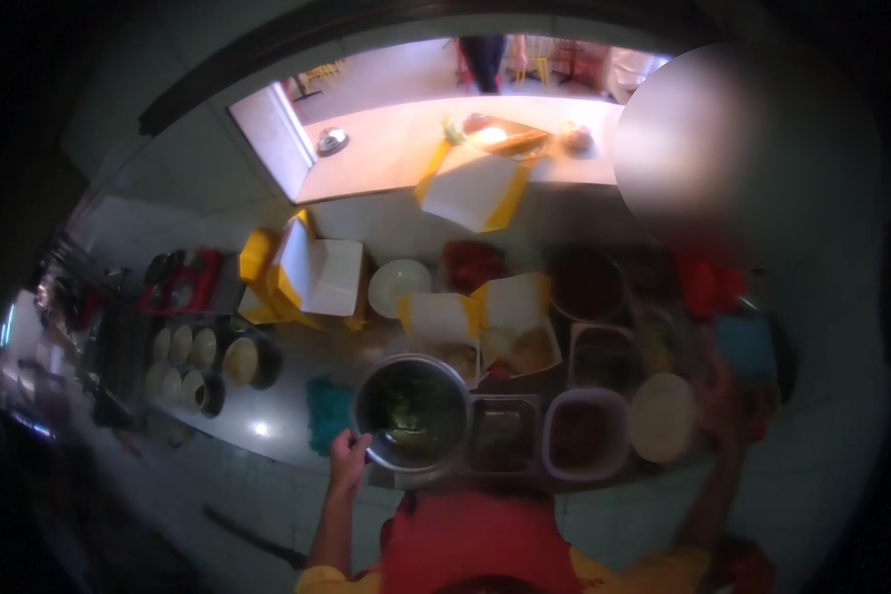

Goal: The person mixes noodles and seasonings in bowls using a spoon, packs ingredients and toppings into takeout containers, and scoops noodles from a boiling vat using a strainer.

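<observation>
My left hand (349,460) is closed on the left rim of a round metal bowl (457,447), its thumb over the edge. Dark green leafy food (406,401) lies inside the bowl. Out on the right, in shadow, my right hand (725,404) is beside a round pale lid or plate (662,421) and below a blue item (747,346). Its fingers are too dark and blurred to make out. Two open yellow-and-white takeaway boxes (518,299) with food in them stand just beyond the bowl.
A teal cloth (327,414) lies left of the bowl. Square tubs (586,436) line the counter's front edge. Farther left are several small cups (204,346) and stacked open boxes (329,277). Another box (470,188) leans at the serving hatch ledge (376,168). A blurred patch hides the upper right.
</observation>
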Demonstrator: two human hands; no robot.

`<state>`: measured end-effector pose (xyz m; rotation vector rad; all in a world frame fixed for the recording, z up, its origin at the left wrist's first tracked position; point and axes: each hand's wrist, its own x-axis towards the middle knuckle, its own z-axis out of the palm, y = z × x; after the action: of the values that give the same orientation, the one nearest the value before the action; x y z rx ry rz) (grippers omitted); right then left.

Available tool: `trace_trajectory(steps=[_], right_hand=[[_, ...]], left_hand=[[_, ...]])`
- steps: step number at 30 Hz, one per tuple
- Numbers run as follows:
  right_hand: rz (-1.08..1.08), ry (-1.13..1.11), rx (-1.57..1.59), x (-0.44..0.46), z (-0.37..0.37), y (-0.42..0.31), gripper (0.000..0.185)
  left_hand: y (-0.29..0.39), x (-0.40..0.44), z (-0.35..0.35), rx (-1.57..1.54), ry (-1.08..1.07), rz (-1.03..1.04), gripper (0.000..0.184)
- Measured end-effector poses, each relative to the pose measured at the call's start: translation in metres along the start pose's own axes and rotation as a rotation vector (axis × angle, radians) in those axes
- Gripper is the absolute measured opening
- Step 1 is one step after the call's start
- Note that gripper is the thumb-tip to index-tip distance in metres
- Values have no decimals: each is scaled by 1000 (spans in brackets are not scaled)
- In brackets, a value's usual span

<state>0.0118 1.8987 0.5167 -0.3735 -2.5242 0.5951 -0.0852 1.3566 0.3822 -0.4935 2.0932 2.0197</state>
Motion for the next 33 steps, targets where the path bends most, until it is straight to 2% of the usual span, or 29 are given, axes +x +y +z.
trace_trajectory(steps=[2,4,6,8,11,12,14,15,17,18,20,22,24,26,29,33], right_hand=[[84,-605,146,9,0,-69,38],[-102,-872,300,9,26,-138,40],[-417,-1056,-91,0,63,-179,36],[-367,-1214,-302,0,94,-232,32],[-406,-1231,-380,-6,131,-282,28],[-417,-1235,-392,-9,142,-289,28],[-568,-1119,-373,-21,161,-296,28],[-583,-1125,-380,-25,165,-301,28],[-646,-994,-427,-28,169,-310,22],[-654,-1001,-430,-25,166,-314,22],[-555,-1168,-496,-13,149,-328,15],[-578,-1142,-527,-13,151,-325,14],[-587,-1104,-552,-16,157,-324,12],[-688,-1050,-643,-22,166,-326,13],[-785,-1026,-622,-30,180,-321,10],[-782,-1148,-628,-23,174,-327,7]], left_hand=[[9,3,1,23,-28,31,9],[16,4,7,1,-60,82,9],[8,7,7,11,-68,128,9],[-5,14,2,76,-67,219,11],[20,-2,6,46,-70,226,11],[28,-7,5,122,-47,250,12],[27,-9,0,132,-25,239,12],[26,-9,-2,158,-15,231,13],[24,-8,-6,177,16,247,14],[22,-8,-8,161,35,230,16],[18,-6,-12,137,62,205,18],[13,-2,-16,234,96,311,21],[7,3,-15,240,102,322,23],[6,5,-13,246,103,338,24],[10,6,-12,308,86,364,19],[2,8,-13,331,78,370,18]])
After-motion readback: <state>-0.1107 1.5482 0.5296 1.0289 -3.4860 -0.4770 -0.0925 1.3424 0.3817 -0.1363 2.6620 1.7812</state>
